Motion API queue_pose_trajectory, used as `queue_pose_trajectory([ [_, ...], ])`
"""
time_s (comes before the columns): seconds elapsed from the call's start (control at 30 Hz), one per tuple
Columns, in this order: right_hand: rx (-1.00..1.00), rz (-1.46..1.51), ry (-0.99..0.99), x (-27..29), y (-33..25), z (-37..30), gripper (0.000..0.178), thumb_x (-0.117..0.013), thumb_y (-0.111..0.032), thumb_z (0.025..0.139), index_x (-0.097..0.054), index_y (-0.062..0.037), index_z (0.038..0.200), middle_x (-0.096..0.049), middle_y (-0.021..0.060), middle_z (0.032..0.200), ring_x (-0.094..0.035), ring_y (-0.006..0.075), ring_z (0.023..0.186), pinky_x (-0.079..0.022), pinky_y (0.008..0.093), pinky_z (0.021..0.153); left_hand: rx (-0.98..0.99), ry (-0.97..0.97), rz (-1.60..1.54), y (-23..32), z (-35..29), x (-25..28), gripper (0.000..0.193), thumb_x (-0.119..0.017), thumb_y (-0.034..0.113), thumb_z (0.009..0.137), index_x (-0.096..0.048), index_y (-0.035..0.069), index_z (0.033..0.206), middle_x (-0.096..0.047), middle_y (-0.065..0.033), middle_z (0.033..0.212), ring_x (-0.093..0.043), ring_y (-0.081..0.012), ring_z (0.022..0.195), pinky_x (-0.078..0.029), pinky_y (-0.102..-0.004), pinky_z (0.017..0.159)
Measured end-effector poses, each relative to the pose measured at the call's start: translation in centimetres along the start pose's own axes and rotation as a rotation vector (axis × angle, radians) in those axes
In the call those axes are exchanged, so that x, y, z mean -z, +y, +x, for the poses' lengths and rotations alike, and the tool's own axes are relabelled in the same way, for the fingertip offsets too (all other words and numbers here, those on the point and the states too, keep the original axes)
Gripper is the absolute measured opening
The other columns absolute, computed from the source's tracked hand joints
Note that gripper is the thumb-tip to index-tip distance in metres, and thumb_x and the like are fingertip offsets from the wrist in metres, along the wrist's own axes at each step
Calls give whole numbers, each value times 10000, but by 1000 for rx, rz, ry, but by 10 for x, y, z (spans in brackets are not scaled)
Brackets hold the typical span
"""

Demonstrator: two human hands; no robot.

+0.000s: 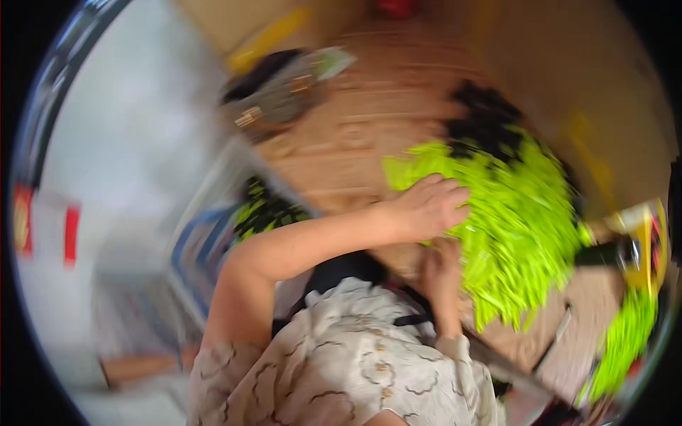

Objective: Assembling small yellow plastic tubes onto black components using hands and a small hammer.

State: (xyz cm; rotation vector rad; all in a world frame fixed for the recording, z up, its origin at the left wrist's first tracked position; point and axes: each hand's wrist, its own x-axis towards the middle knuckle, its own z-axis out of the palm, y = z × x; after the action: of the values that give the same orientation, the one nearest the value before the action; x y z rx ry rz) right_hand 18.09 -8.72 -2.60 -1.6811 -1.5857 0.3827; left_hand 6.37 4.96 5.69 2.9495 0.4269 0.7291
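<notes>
A big heap of thin lime-green strips (522, 234) covers the right part of a brown work surface. My left hand (430, 206) is at the heap's left edge, its fingers curled closed; whatever they grip is hidden. Just below it, close to the strips, is my right hand (442, 270). Its fingers are smeared by motion, so their state does not show. Several small black pieces (486, 121) lie against the far side of the heap.
On my left stands a clear-walled bin (202, 206) holding green and black pieces (266, 209). A grey pouch-like item (277, 99) lies far left. Right of the heap are a dark cylinder (604, 254), a yellow package (652, 245), more green strips (625, 341) and a thin tool (563, 328).
</notes>
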Motion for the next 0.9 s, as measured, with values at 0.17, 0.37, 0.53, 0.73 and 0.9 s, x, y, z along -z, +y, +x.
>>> queue_pose_trajectory([
  [0.17,-6,93,-57,-28,-14,-6,220,-656,-87,867,-652,-61,1085,-606,155,1067,-627,380,920,-539,436,748,-67,-44,-14,-26,-27,-22,145,-621,137,688,-583,55,802,-563,-87,872,-581,-281,881,-477,-386,714],
  [0.37,-38,41,70,-21,5,-12,178,-672,-152,875,-660,-89,1041,-592,106,1032,-640,335,805,-540,417,682,1257,-98,-283,-29,-150,124,290,-501,203,992,-698,7,1074,-734,-83,983,-679,-229,879,-536,-391,875],
  [0.53,-3,-87,66,-13,2,-6,174,-656,-183,884,-651,-100,1037,-579,56,1021,-631,269,666,-520,380,544,694,-2266,312,-60,-489,163,763,-509,465,971,-165,143,1571,-238,-182,1596,-450,-431,1340,-541,-456,945],
  [0.73,-48,-14,67,-20,3,-9,179,-660,-172,881,-656,-96,1043,-579,67,1008,-640,270,723,-528,385,600,815,-2091,341,-89,-564,113,500,-506,418,964,-400,124,1354,-435,-151,1386,-545,-374,1199,-542,-444,896],
  [0.9,-46,43,38,-26,3,-10,171,-658,-138,884,-662,-86,1047,-594,74,1012,-643,276,816,-533,380,646,974,-1896,303,-64,-559,83,359,-503,378,957,-597,108,1174,-600,-125,1211,-625,-326,1081,-543,-434,856],
])
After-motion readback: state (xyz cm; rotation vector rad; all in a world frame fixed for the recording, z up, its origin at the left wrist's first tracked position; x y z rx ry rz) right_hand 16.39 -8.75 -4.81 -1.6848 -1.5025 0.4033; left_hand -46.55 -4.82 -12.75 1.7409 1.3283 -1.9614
